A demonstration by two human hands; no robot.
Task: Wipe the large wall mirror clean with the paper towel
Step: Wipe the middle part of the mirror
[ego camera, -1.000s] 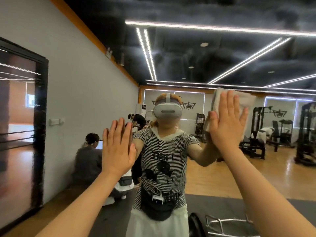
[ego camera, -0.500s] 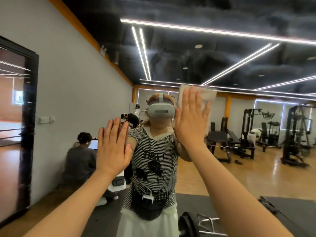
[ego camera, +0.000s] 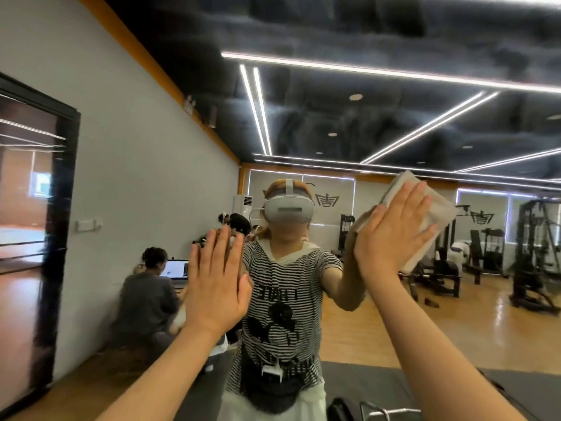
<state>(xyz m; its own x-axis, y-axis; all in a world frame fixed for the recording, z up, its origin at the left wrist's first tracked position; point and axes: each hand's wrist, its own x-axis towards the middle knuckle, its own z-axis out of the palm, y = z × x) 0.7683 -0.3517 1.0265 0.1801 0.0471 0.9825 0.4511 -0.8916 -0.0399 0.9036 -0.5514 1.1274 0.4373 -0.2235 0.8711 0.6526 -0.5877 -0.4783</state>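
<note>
The large wall mirror fills nearly the whole view and reflects a gym and a person in a striped shirt with a headset. My right hand lies flat with straight fingers on a folded white paper towel, pressing it against the glass right of the reflected head. My left hand is flat against the mirror lower down, fingers straight and together, at the height of the reflected chest. Most of the towel's middle is hidden under my right palm.
A grey wall with a dark-framed opening shows at the left. The reflection holds a seated person with a laptop, black weight machines on a wooden floor, and a dark mat with a barbell at the bottom.
My right hand slid the towel left over the reflected head, then back right and slightly down to its present spot. My left hand stayed flat on the glass. The view tilted upward.
</note>
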